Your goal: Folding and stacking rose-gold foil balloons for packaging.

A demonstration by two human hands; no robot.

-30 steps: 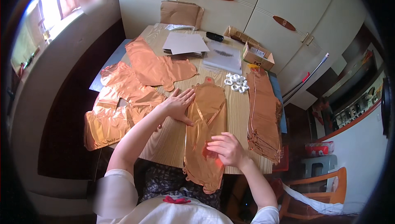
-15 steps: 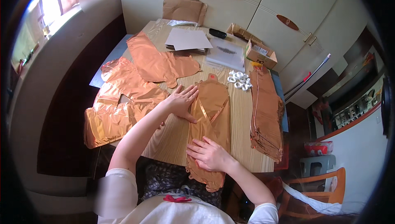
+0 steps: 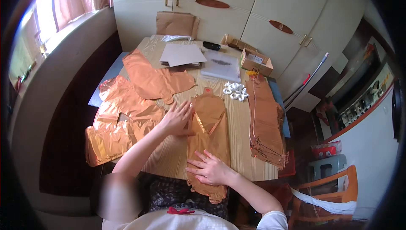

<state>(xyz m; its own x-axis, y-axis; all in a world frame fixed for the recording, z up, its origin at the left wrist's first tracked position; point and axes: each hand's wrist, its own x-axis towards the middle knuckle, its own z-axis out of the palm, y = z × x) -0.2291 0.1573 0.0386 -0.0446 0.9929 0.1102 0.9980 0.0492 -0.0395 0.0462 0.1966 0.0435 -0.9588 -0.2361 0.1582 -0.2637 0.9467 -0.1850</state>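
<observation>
A copper-coloured foil balloon (image 3: pixel 209 107), folded into a long narrow shape, lies flat on the wooden table with its lower end over the near edge. My left hand (image 3: pixel 177 119) lies along its left edge, fingers stretched out. Farther down, my right hand (image 3: pixel 209 170) presses flat on the lower part, fingers spread. Crumpled shiny foil (image 3: pixel 122 120) and a smoother foil piece (image 3: pixel 158 78) lie to the left. At the right rests a stack of folded foil balloons (image 3: pixel 265 118). Small white rings (image 3: pixel 235 91) form a pile between the folded balloon and that stack.
Toward the back are white sheets (image 3: pixel 184 53), a clear plastic bag (image 3: pixel 220 67), a black object (image 3: pixel 211 45) and an open cardboard box (image 3: pixel 257 63). Flattened cardboard (image 3: pixel 175 23) leans against the cabinets. An orange wooden chair (image 3: pixel 350 187) stands at the lower right.
The whole view has shifted, so the table sits slightly lower and more to the left. Both hands stay on the folded balloon, with only slight finger movement.
</observation>
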